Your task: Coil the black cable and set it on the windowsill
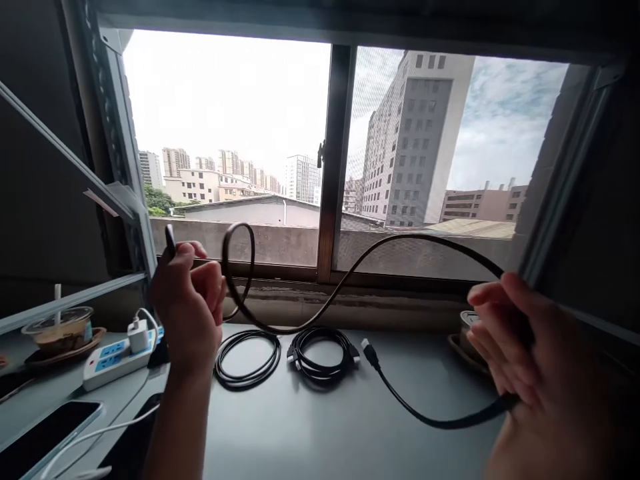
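Observation:
A black cable [325,308] is stretched in loose curves between my two hands, raised over the desk. My left hand [187,300] is closed on it, and a short piece sticks up above the thumb. On the right, my right hand [520,347] grips the cable too; one length arches in from above and another leaves below the palm. That lower length ends in a plug [369,350] hanging near the desk. Beneath the cable lie two coiled black cables: a plain left coil [247,360] and a right coil [324,357] with plugs showing.
A grey desk [280,433] runs below the window [225,133]. At left are a power strip [115,360] with a white charger, a phone [47,433], a white cord [100,432] and a drink cup [57,330]. Another cup [469,323] sits behind my right hand.

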Demonstrator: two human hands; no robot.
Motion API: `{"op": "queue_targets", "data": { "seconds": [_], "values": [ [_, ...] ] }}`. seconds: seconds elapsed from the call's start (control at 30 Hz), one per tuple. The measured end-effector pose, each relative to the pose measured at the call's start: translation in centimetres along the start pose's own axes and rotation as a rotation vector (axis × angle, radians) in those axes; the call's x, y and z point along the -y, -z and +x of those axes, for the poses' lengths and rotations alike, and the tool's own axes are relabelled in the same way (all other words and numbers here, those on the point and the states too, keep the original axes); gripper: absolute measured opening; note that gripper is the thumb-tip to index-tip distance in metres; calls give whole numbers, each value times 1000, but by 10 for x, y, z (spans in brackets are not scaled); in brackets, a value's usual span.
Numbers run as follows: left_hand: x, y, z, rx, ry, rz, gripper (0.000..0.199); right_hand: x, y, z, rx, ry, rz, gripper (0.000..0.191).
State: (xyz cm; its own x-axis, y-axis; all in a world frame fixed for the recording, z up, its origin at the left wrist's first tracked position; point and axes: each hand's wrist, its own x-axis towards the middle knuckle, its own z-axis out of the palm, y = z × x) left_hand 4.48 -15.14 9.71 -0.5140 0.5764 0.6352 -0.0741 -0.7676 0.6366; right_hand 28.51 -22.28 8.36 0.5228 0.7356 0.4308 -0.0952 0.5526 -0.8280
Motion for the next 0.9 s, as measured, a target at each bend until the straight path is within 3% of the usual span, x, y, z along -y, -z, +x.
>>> {"op": "queue_targets", "data": {
  "seconds": [0.1,0.2,0.33,0.5,0.7,0.9],
  "values": [
    [-2,0,2,-38,-33,-46,29,3,-2,-3,10,95,11,30],
    [-2,-3,0,4,26,-100,23,2,-8,-5,35,137,6,32],
    [1,-9,-8,75,22,-101,22,-7,-23,-5,232,144,-76,32],
    [9,-22,-19,171,-31,-58,27,-31,-44,2,469,26,-207,49],
    [21,-27,-24,156,8,21,32,-46,-51,12,536,-87,-266,55],
    [22,-23,-19,166,139,39,34,-49,-49,18,636,-116,-258,55]
  ]
}}
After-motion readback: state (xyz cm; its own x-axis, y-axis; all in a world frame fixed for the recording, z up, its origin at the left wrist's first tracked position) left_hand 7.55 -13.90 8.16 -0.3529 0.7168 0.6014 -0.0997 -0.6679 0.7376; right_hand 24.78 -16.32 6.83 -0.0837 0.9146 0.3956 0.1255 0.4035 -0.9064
